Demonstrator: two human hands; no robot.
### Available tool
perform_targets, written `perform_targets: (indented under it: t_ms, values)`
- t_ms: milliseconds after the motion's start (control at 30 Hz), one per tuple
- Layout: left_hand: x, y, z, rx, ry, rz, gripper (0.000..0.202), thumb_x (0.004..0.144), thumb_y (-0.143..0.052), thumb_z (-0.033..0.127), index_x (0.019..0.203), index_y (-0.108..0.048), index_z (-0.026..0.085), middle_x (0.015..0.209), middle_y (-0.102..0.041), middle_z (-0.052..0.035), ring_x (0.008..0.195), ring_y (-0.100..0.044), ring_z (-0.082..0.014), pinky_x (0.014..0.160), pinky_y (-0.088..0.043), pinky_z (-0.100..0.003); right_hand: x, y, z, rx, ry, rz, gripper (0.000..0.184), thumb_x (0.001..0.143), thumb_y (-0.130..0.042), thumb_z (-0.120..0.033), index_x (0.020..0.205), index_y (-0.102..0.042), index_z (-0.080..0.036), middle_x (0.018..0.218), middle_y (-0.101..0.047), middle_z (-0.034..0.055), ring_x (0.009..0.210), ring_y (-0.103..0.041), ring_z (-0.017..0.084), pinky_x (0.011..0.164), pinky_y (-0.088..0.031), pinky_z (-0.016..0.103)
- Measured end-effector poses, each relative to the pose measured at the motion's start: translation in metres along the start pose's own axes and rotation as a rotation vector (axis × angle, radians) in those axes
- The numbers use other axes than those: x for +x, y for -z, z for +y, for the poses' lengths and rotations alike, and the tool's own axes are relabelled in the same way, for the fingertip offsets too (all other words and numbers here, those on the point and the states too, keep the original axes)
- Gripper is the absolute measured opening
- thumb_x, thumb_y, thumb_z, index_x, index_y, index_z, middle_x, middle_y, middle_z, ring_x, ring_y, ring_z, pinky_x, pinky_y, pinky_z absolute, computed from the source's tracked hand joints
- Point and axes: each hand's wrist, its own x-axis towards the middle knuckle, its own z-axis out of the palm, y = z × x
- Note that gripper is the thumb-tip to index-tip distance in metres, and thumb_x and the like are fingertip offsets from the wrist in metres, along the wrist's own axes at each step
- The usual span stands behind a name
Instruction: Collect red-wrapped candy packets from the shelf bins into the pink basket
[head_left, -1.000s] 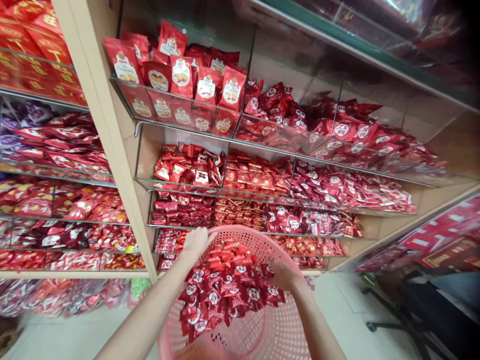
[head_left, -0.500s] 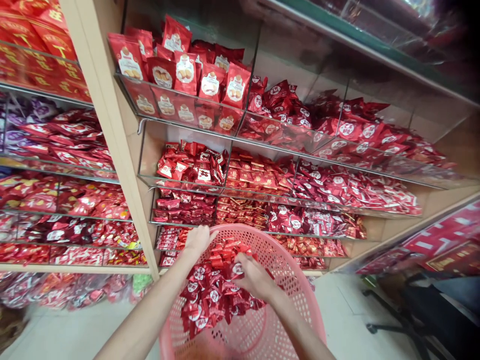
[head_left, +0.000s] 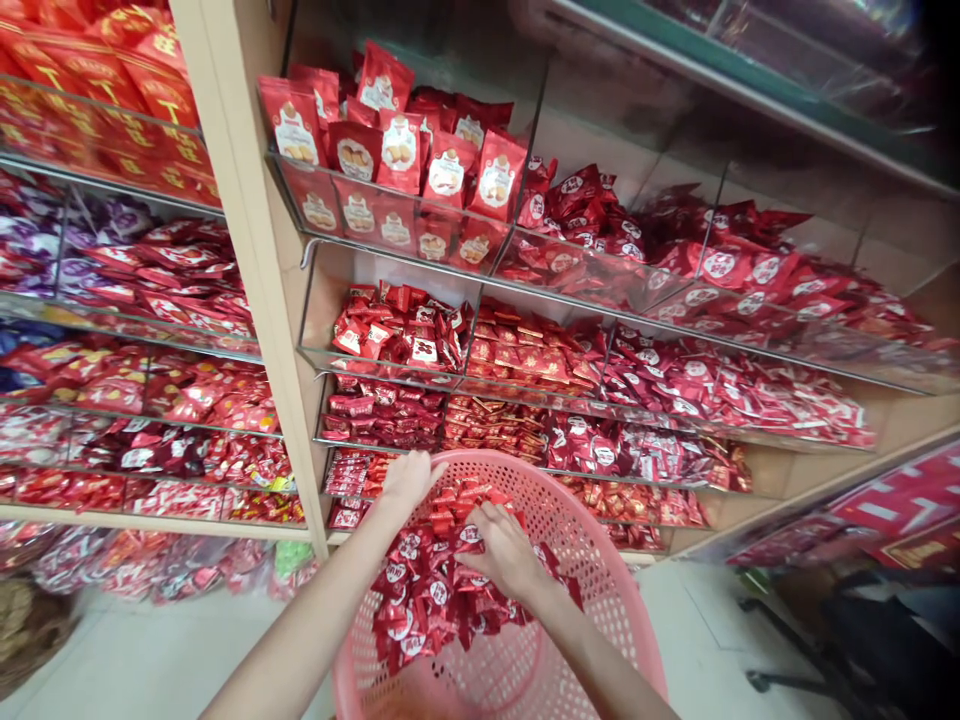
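A pink perforated plastic basket [head_left: 592, 500] stands below me, with a pile of small red wrapped packets [head_left: 427, 590] bearing white round labels inside it. Some brighter red packets [head_left: 465, 492] lie at the far side of the pile. My left hand [head_left: 409, 485] is closed on the basket's far left rim, its thumb pointing inward. Down in the pile, my right hand [head_left: 506, 550] has its fingers and thumb curled about a red packet [head_left: 470, 537]; part of that packet is hidden by the fingers.
Ahead rises a wooden shelf unit [head_left: 274, 300] with clear-fronted bins of red packets [head_left: 405, 325]. Another rack of red and purple packets [head_left: 112, 240] adjoins at left, with bagged goods [head_left: 150, 565] on the floor beneath. A black wheeled chair base [head_left: 787, 640] is at right.
The view has shifted, so the shelves sit a little farther right. My right hand's fingers have moved slightly over the packets, while my left hand stays on the rim.
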Motion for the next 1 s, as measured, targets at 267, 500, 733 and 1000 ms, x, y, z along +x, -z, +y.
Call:
perform_targets:
  t_ms: [267, 500, 733, 1000]
  values:
    - [-0.001, 0.0, -0.001, 0.008, -0.01, 0.005, 0.066, 0.075, -0.014, 0.059, 0.089, -0.058, 0.011, 0.083, -0.06, -0.0146, 0.082, -0.057, -0.0233, 0.069, -0.043, -0.034, 0.001, -0.005, -0.002, 0.021, 0.0, -0.078, 0.034, 0.07, -0.05, -0.047, 0.092, -0.051, -0.021, 0.099, -0.049, 0.0046, 0.095, -0.044, 0.021, 0.083, -0.03, 0.035]
    - [-0.002, 0.001, 0.0, -0.013, -0.01, 0.004, 0.062, 0.077, -0.015, 0.055, 0.09, -0.057, 0.011, 0.085, -0.06, -0.0138, 0.083, -0.057, -0.0233, 0.071, -0.042, -0.035, 0.0, -0.01, -0.001, 0.019, -0.026, -0.121, 0.043, 0.068, -0.052, -0.05, 0.102, -0.049, -0.025, 0.106, -0.046, 0.0042, 0.101, -0.041, 0.022, 0.086, -0.027, 0.037]
    - [-0.002, -0.001, -0.001, -0.016, -0.014, 0.018, 0.058, 0.078, -0.019, 0.053, 0.086, -0.058, 0.011, 0.086, -0.061, -0.0127, 0.082, -0.057, -0.0229, 0.072, -0.042, -0.033, 0.001, 0.025, -0.004, 0.074, 0.026, 0.027, 0.041, 0.07, -0.051, -0.049, 0.104, -0.048, -0.026, 0.102, -0.049, 0.0034, 0.098, -0.043, 0.021, 0.084, -0.032, 0.034]
    - [0.002, -0.011, -0.006, -0.02, 0.0, 0.093, 0.05, 0.079, -0.023, 0.046, 0.086, -0.059, 0.012, 0.083, -0.062, -0.0129, 0.08, -0.057, -0.0238, 0.069, -0.042, -0.033, 0.021, 0.157, -0.011, -0.006, 0.201, 0.394, 0.025, 0.08, -0.041, -0.035, 0.101, -0.05, -0.024, 0.095, -0.053, 0.004, 0.089, -0.047, 0.017, 0.079, -0.036, 0.032]
